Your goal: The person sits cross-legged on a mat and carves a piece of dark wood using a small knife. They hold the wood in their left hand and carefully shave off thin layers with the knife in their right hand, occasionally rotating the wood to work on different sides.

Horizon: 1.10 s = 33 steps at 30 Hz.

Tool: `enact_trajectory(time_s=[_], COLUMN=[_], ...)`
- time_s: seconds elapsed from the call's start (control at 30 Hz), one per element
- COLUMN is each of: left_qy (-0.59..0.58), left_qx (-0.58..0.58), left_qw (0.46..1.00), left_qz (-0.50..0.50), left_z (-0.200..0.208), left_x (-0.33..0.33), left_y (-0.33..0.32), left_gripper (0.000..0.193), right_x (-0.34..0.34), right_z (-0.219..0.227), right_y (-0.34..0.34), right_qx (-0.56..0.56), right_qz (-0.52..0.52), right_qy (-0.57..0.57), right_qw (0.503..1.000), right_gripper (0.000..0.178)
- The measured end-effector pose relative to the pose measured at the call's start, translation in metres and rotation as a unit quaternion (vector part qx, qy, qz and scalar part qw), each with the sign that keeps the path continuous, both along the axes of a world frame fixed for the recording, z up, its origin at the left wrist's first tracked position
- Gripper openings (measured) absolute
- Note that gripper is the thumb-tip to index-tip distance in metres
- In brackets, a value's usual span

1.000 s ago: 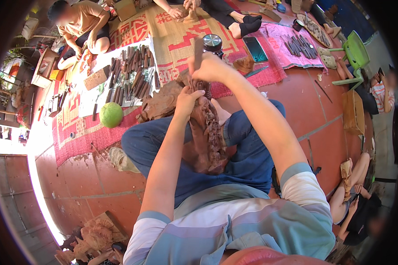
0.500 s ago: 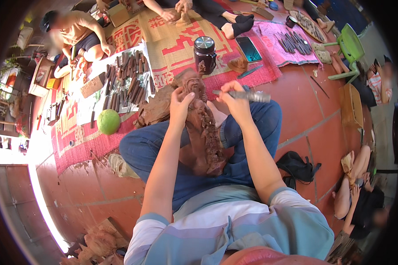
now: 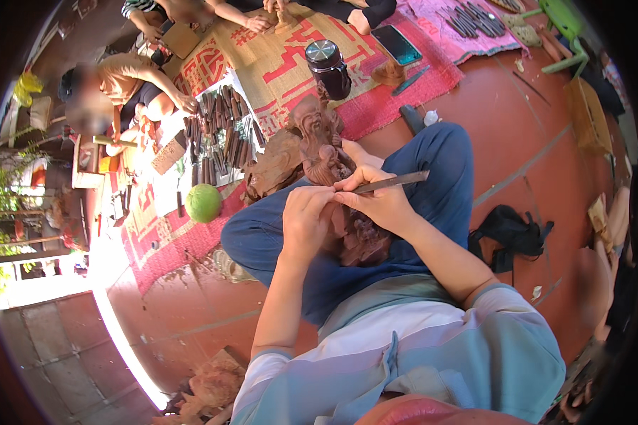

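A brown carved wooden figure [image 3: 310,126] with a bearded head leans upright between my crossed legs. My left hand [image 3: 306,218] is closed around its middle, thumb and fingertips close to the tool's working end. My right hand [image 3: 381,204] grips a slim dark carving chisel [image 3: 408,178], whose back end sticks out to the right. The chisel's tip is hidden between my fingers at the wood. Below my hands, part of the figure's rough base [image 3: 365,244] shows.
Many-handled carving tools [image 3: 223,131] lie on a white sheet at left, near a green ball-like fruit [image 3: 203,203]. A dark flask [image 3: 327,69], a phone [image 3: 397,45] and a patterned mat [image 3: 276,42] are ahead. Another person [image 3: 131,85] works at upper left. A black bag [image 3: 510,230] lies right.
Both hands have moved lower on the carving and come together, uncovering its head. The chisel now lies across near my left fingers. The whole view has shifted.
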<state>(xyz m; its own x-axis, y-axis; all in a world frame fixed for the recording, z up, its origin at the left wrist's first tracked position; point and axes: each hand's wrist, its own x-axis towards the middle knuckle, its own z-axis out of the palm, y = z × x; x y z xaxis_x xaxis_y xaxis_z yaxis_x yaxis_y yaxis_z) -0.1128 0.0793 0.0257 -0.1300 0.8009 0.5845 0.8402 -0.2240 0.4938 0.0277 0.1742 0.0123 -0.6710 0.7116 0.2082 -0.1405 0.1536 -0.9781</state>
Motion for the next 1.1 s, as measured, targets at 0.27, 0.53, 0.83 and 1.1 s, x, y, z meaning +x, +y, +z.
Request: enact_trajectory(time_s=[0.27, 0.53, 0.83, 1.1], left_qy=[0.000, -0.014, 0.007, 0.015], left_qx=[-0.039, -0.039, 0.026, -0.007], left_qw=[0.998, 0.998, 0.998, 0.998], left_qz=[0.039, 0.037, 0.049, 0.064], left_z=[0.002, -0.003, -0.027, -0.018], left_x=[-0.020, -0.028, -0.046, -0.041], left_y=[0.008, 0.033, 0.064, 0.057], left_gripper=[0.023, 0.029, 0.028, 0.029], right_x=[-0.013, -0.048, -0.070, -0.071], right_z=[0.035, 0.003, -0.016, -0.014], right_y=[-0.030, -0.008, 0.020, 0.021], right_qx=[0.156, 0.315, 0.330, 0.313], right_qz=[0.073, 0.061, 0.037, 0.058], right_qy=[0.180, 0.176, 0.175, 0.198], right_qw=[0.968, 0.930, 0.927, 0.927], right_gripper=[0.016, 0.028, 0.024, 0.022])
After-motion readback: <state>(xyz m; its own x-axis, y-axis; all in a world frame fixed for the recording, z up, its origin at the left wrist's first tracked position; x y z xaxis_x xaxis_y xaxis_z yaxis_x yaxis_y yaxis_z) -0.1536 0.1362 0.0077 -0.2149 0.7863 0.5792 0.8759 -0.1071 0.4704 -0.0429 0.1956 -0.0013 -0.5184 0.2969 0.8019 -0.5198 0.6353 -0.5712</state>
